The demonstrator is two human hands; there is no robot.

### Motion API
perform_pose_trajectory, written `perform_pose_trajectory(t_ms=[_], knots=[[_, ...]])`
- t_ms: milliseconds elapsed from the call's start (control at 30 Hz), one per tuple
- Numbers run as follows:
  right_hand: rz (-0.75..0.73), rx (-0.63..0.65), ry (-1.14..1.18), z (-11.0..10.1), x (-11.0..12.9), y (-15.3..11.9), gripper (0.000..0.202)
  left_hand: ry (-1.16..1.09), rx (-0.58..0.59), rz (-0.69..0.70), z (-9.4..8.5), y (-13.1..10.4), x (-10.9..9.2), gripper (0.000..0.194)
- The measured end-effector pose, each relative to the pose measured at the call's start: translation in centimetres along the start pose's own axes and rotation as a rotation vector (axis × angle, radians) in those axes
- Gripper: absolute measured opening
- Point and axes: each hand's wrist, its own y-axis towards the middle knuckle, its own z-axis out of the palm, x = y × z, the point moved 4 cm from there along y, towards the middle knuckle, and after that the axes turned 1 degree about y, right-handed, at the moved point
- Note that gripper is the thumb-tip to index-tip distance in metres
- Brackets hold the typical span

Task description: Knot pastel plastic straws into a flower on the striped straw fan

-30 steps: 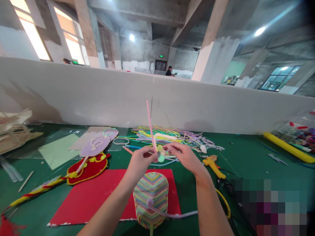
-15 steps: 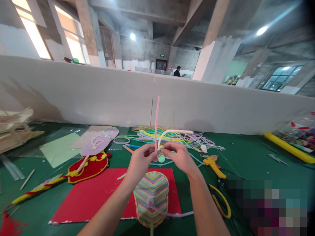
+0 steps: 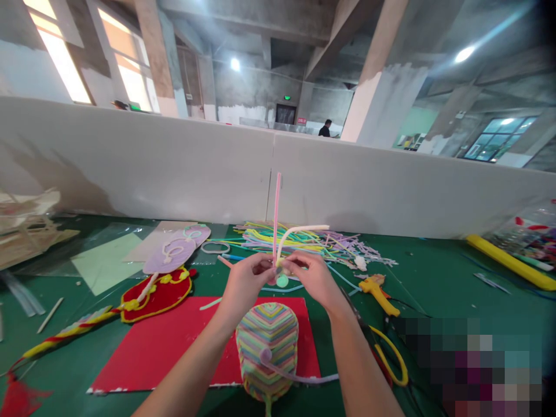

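Note:
In the head view my left hand (image 3: 248, 284) pinches the base of an upright pink pipe cleaner (image 3: 277, 214). Thumb and fingertips of my right hand (image 3: 313, 281) close on the lower part of a cream pipe cleaner (image 3: 306, 229), whose free end arches to the right. The two stems meet between my fingertips, where fingers partly hide the join. Just under it shows a small mint-green coil (image 3: 282, 281). Below my hands lies a striped pastel fan (image 3: 269, 324) with a lilac coil (image 3: 265, 355) on it; its lilac tail (image 3: 308, 380) runs right, under my right forearm.
Beneath the fan is a red board (image 3: 160, 347). Behind my hands spreads a pile of pipe cleaners (image 3: 260, 236). A yellow glue gun (image 3: 379, 294) and yellow-handled scissors (image 3: 403, 370) lie right. Left are a red fan (image 3: 152, 304) and lilac shapes (image 3: 174, 255). A white partition (image 3: 174, 168) stands behind.
The cream pipe cleaner's free end has shifted slightly left, and the joined stems have turned a little. Both hands keep their pinch. A distant person beyond the partition has moved right.

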Motion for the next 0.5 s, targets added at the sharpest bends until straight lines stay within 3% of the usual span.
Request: perform_pose_trajectory(t_ms=[500], knots=[[0.165, 0.062, 0.214, 0.43, -0.93, 0.02, 0.023, -0.011, -0.008, -0.033, -0.11, -0.08, -0.34, 0.016]])
